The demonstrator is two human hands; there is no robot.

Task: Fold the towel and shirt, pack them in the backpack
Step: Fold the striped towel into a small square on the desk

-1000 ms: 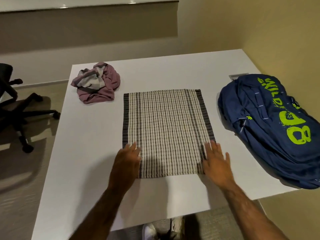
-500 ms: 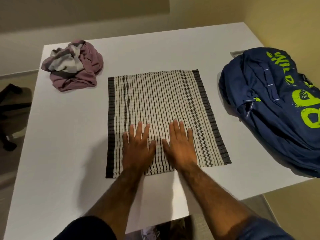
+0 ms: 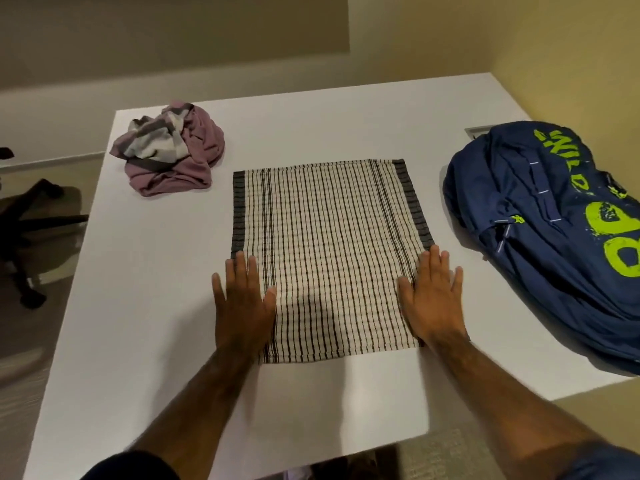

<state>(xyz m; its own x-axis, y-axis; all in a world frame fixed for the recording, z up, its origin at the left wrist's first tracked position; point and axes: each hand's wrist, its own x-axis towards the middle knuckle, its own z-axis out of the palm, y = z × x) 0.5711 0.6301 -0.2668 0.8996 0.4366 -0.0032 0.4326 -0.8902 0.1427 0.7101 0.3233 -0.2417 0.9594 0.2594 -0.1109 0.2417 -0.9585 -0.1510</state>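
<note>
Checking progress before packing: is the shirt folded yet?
No, the shirt lies crumpled in a heap at the far left corner of the table.

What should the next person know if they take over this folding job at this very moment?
Hands: left hand and right hand both flat and open, pressing the near side edges of the cream towel with dark stripes, spread on the white table.
Far left: crumpled mauve and grey shirt. Right: blue backpack with green lettering.
Done: towel lies flat. Left: fold towel, fold shirt, pack both.
</note>
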